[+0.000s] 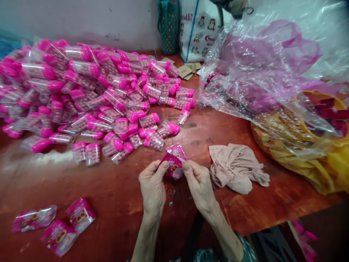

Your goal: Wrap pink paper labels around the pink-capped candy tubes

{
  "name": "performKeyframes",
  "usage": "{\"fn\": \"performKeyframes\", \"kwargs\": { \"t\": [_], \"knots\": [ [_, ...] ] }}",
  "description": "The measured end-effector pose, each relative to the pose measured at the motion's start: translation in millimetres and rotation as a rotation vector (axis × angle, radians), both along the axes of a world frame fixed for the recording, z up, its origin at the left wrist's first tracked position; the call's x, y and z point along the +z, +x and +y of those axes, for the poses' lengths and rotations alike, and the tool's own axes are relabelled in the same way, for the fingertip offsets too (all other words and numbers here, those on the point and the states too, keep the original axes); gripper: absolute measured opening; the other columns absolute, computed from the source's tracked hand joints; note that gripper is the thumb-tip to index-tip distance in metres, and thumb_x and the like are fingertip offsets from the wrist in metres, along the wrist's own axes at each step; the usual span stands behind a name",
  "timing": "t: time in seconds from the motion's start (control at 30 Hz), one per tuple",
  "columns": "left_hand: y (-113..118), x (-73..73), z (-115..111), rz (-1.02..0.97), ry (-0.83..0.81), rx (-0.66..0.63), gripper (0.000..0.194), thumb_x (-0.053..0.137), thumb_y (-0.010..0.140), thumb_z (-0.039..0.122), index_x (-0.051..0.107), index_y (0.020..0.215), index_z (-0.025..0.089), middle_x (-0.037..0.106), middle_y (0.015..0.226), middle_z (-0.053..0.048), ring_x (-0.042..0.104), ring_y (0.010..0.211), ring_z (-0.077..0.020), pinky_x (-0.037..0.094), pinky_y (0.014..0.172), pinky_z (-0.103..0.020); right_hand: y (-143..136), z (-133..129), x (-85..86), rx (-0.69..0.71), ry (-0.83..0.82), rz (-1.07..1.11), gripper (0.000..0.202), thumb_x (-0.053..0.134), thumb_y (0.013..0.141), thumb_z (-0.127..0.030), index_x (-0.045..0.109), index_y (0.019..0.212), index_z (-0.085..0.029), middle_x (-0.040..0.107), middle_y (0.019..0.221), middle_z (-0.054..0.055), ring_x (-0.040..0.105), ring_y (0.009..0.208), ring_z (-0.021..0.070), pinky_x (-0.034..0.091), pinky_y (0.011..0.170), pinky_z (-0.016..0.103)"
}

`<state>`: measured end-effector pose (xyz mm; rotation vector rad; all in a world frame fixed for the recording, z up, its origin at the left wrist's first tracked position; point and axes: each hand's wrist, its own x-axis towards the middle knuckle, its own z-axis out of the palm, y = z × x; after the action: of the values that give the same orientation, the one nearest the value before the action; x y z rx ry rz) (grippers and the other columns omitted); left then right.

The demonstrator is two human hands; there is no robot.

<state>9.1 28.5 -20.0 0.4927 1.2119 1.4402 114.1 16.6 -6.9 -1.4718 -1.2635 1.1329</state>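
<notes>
Between my two hands is a small pink printed packet [174,165], pinched at its left and right sides above the table. My left hand [154,182] has its thumb pressed on the packet's left side, fingers curled behind. On the right side, my right hand [200,182] pinches it the same way. Another pink printed piece sticks up behind it; I cannot tell if it is part of the same packet. Ahead and left lies a large heap of clear containers [92,153] with bright pink caps and small pink balls inside. Several pink packets [60,236] with clear ends lie at the lower left.
A crumpled beige cloth [236,167] lies right of my hands. Beyond it are a yellow basket-like container [294,160] and crinkled clear plastic [240,76]. A white printed bag [197,32], a green dotted pouch [167,29] and cardboard pieces [187,71] are at the back.
</notes>
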Motion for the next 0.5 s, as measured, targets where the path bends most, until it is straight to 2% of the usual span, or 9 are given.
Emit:
{"fn": "performKeyframes", "kwargs": {
  "t": [0.13, 0.23, 0.33, 0.43, 0.5],
  "knots": [
    [3.3, -1.4, -2.7, 0.058, 0.016, -0.001, 0.012, 0.067, 0.067, 0.017, 0.060, 0.057, 0.015, 0.054, 0.052, 0.005, 0.046, 0.049, -0.0067, 0.039, 0.051, -0.018, -6.8, 2.6, -1.6, -0.076, -0.040, 0.116, 0.017, 0.061, 0.076, -0.032, 0.061, 0.073, -0.016, 0.056, 0.063, -0.002, 0.048, 0.058, 0.0109, 0.038, 0.055, 0.020],
    [4.0, -2.9, -4.3, 0.147, 0.034, 0.023, 0.020, 0.067, 0.067, 0.018, 0.054, 0.053, 0.015, 0.048, 0.051, 0.006, 0.042, 0.049, -0.0062, 0.036, 0.049, -0.018, -8.5, 2.0, -3.8, -0.075, -0.029, 0.114, 0.022, 0.056, 0.080, -0.031, 0.058, 0.065, -0.015, 0.049, 0.056, -0.004, 0.043, 0.053, 0.0086, 0.034, 0.050, 0.019],
    [0.9, -2.9, -3.9, 0.323, 0.032, -0.054, 0.023, 0.066, 0.068, 0.020, 0.052, 0.051, 0.015, 0.046, 0.050, 0.006, 0.041, 0.049, -0.0062, 0.035, 0.048, -0.018, -4.2, 0.9, -3.6, -0.051, 0.046, 0.015, 0.027, 0.050, 0.085, -0.028, 0.053, 0.062, -0.016, 0.044, 0.056, -0.004, 0.039, 0.052, 0.0080, 0.031, 0.050, 0.020],
    [-2.4, -0.8, -2.8, 0.444, 0.037, -0.073, 0.008, 0.068, 0.067, 0.019, 0.061, 0.069, 0.017, 0.057, 0.063, 0.004, 0.051, 0.058, -0.0085, 0.041, 0.056, -0.019, 1.4, 1.2, -2.1, 0.015, 0.130, -0.057, 0.025, 0.046, 0.088, -0.025, 0.054, 0.065, -0.016, 0.046, 0.061, -0.003, 0.043, 0.056, 0.0093, 0.033, 0.054, 0.022],
    [-3.3, 1.2, -2.4, 0.479, 0.098, -0.023, 0.020, 0.069, 0.064, 0.016, 0.062, 0.082, 0.019, 0.061, 0.076, 0.003, 0.056, 0.070, -0.0108, 0.045, 0.065, -0.022, 3.2, 1.9, -2.1, 0.049, 0.174, -0.108, 0.025, 0.044, 0.089, -0.024, 0.055, 0.068, -0.017, 0.047, 0.063, -0.002, 0.045, 0.058, 0.0105, 0.034, 0.056, 0.023]
  ]
}}
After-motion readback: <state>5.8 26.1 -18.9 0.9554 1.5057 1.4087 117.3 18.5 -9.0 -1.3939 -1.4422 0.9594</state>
